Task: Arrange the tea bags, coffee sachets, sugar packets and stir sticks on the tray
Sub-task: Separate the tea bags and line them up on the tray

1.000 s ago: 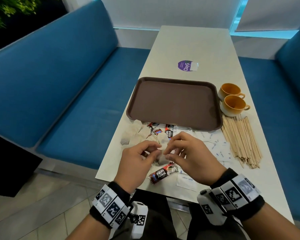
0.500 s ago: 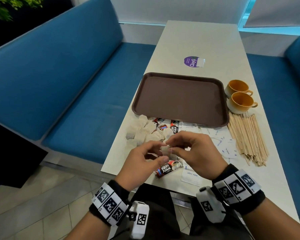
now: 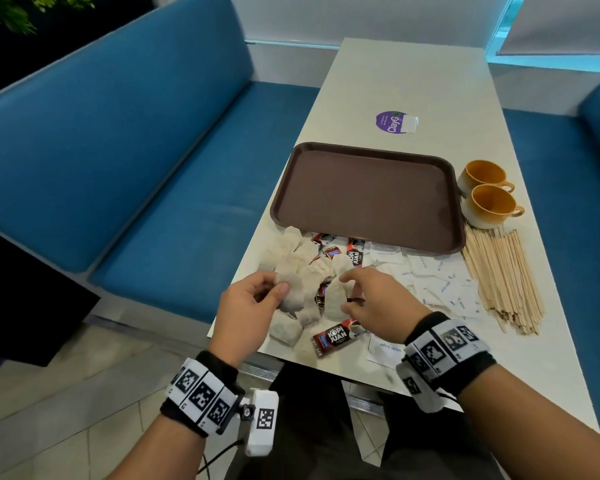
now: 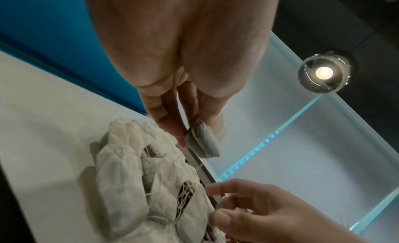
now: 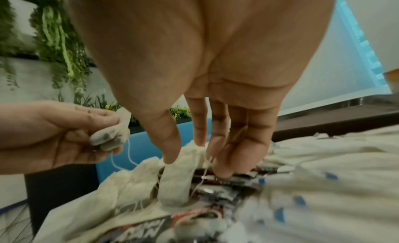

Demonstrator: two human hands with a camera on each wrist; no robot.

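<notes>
Holding: the left hand [image 3: 248,306] pinches one tea bag [image 3: 289,289] between thumb and curled fingers, lifted just above the heap; its white string hangs down toward the pile.
Right hand [image 3: 378,303]: fingers point down into the pile, thumb and fingertips closing on a second tea bag [image 3: 336,299] that lies among the others; whether a string is caught between the fingers I cannot tell.
Tea bags [image 3: 298,258]: heaped on the table's [image 3: 413,81] near left part, strings tangled, just in front of the tray.
Coffee sachets [image 3: 336,337]: red-and-black packets, some under the tea bags, one lying nearest the table edge.
Sugar packets [image 3: 440,282]: white, spread flat to the right of the hands.
Stir sticks [image 3: 499,278]: a loose wooden bundle at the right, beside the sugar.
Tray [image 3: 368,195]: brown, beyond the heap, with nothing on it.
Cups [image 3: 489,195]: two yellow ones just right of the tray.
</notes>
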